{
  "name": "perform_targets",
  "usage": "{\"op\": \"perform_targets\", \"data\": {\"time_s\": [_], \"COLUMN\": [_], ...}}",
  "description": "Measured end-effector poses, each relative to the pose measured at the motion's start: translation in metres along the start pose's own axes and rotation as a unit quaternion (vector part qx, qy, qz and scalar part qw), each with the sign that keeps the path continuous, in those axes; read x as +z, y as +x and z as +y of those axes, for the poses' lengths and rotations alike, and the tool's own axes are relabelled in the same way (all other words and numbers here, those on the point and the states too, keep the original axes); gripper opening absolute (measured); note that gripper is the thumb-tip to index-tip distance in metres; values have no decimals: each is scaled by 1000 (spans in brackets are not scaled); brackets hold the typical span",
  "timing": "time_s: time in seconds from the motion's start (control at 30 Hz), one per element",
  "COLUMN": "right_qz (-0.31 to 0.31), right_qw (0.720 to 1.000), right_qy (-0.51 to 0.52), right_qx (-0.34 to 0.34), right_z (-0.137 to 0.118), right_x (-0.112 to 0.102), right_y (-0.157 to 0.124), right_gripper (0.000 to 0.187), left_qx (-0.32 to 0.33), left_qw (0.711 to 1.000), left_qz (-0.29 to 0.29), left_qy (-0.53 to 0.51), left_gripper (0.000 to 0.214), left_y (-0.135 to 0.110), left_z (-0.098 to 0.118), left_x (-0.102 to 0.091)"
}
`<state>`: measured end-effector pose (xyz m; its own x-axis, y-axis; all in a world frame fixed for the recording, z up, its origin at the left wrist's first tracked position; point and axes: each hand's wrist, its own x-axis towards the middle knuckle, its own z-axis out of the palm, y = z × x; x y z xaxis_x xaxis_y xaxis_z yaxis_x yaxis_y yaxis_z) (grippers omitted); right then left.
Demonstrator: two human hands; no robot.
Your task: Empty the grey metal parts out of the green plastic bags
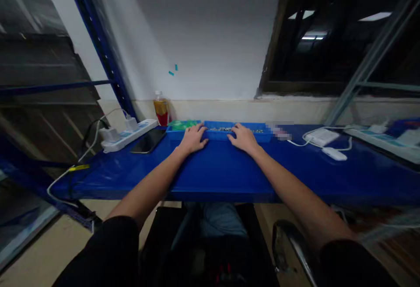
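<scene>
Dark-sleeved forearms are reaching across a blue table (213, 173). The left hand (193, 139) and right hand (243, 138) are lying palm-down, fingers loosely spread and clasping nothing, tips resting on the near rim of a shallow blue tray (218, 136). Just beyond the fingertips, small metal parts (223, 128) are sitting in the tray. Left of the left fingers a phone (148, 141) is lying flat. Farther back, a bottle (161, 108) is standing against the wall.

A workshop or storeroom: blue steel racking (98, 37) at ten o'clock, a blue table (223, 173), a parts tray (249, 137) of small metal pieces.
</scene>
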<state>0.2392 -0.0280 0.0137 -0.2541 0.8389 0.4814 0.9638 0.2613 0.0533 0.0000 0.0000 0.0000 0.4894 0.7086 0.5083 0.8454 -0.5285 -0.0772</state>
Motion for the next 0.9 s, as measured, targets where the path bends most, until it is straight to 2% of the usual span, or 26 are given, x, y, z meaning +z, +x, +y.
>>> {"op": "perform_targets", "data": {"time_s": [0.47, 0.63, 0.73, 0.8, 0.9], "right_qz": [-31, -12, 19, 41, 54], "right_qw": [999, 996, 992, 991, 987], "right_qy": [27, 69, 97, 119, 146], "right_qx": [31, 54, 73, 48, -26], "right_z": [-4, -6, -5, -2, 4], "right_x": [1, 4, 12, 18, 27], "right_y": [3, 4, 5, 5, 6], "right_gripper": [41, 43, 53, 57, 49], "left_qx": [-38, -47, -56, -67, -81], "left_qw": [999, 999, 998, 997, 996], "left_qz": [4, 17, 16, 8, -7], "left_qy": [-29, -9, 14, 23, 24], "left_gripper": [29, 26, 27, 27, 28], "left_y": [-1, -1, 0, 1, 2], "left_z": [6, 7, 9, 9, 5], "left_x": [-7, -7, -7, -7, -7]}}
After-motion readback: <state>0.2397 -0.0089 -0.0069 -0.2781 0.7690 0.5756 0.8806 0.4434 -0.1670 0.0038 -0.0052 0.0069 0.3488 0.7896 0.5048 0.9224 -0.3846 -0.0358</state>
